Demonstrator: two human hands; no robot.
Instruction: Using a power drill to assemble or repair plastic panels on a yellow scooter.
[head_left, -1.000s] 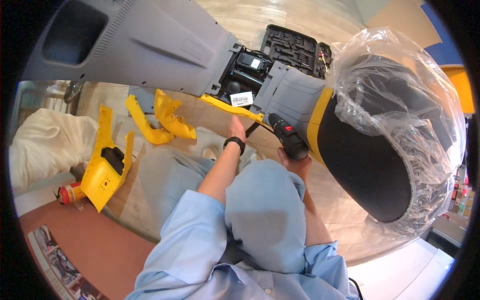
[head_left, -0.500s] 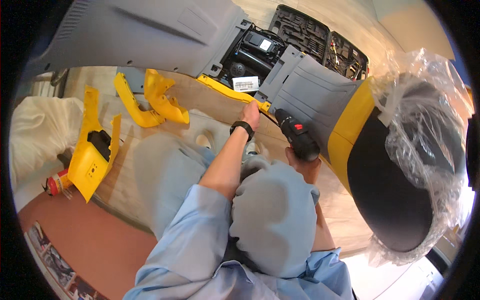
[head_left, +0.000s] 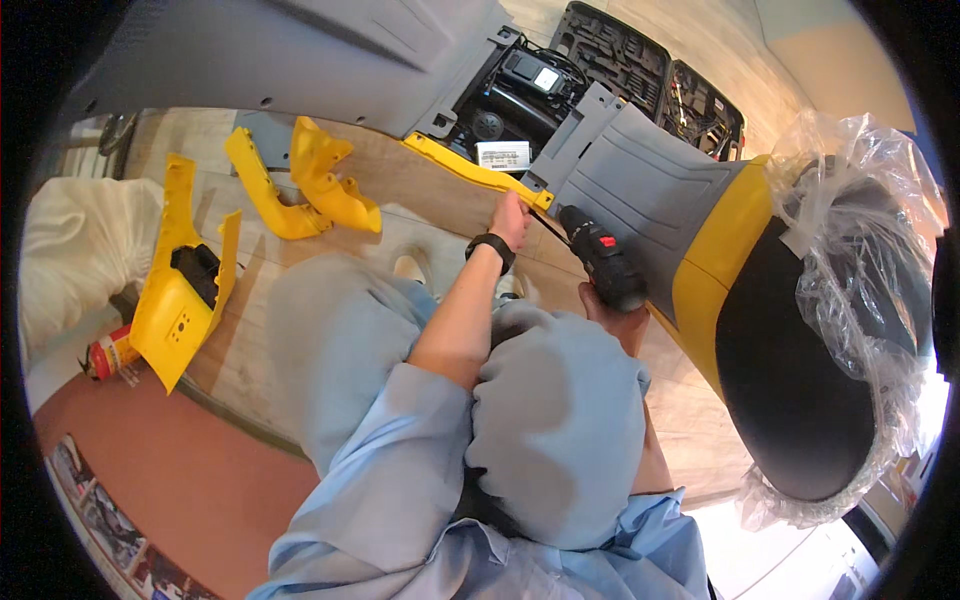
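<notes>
My right hand [head_left: 612, 318] grips a black cordless drill [head_left: 606, 262] with a red switch by its handle. A long thin bit [head_left: 552, 228] runs from the drill toward the right end of a yellow trim strip [head_left: 465, 172]. At that end my left hand [head_left: 512, 222], a black band on its wrist, has its fingers closed beside the bit's tip; what they pinch is hidden. The strip lies along the near edge of an open bay in a grey scooter-like body [head_left: 640, 165]. Inside the bay are a black box with cables [head_left: 535, 75] and a silver labelled unit [head_left: 503, 155].
Yellow curved panels [head_left: 330, 180] and a larger yellow cover [head_left: 180, 320] lie on the floor at left, near a small red extinguisher [head_left: 105, 355]. An open black tool case [head_left: 610, 60] is beyond the body. A black seat [head_left: 790, 370] partly wrapped in plastic film [head_left: 865, 260] stands at right.
The whole view has shifted slightly, the scooter body appearing a little farther up and right. Both hands and the drill keep about the same place relative to the strip.
</notes>
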